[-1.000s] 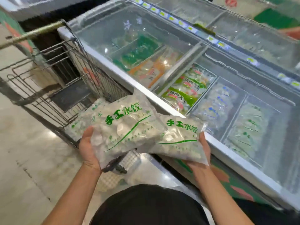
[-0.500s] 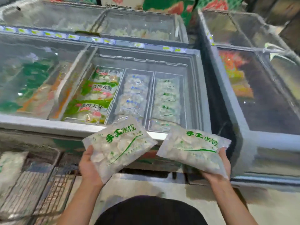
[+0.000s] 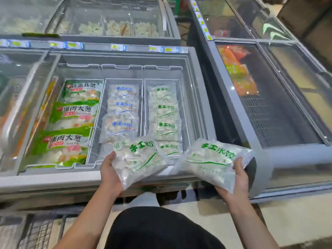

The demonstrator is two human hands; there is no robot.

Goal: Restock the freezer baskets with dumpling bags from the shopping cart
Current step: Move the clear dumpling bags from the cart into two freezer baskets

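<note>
Our left hand [image 3: 109,169] and right hand [image 3: 239,178] each clutch a clear green-lettered dumpling bag [image 3: 142,159], low centre. We should lay them flat into the right-hand wire basket [image 3: 183,123], probably matching its green-print stack.

I am looking down at a pale, glossy floor [image 3: 296,220] that is catching soft overhead light. Grey chest freezers are crowding the aisle, and a second freezer [image 3: 280,112] with a sliding glass lid is standing to the right, glare streaking its panes.
</note>
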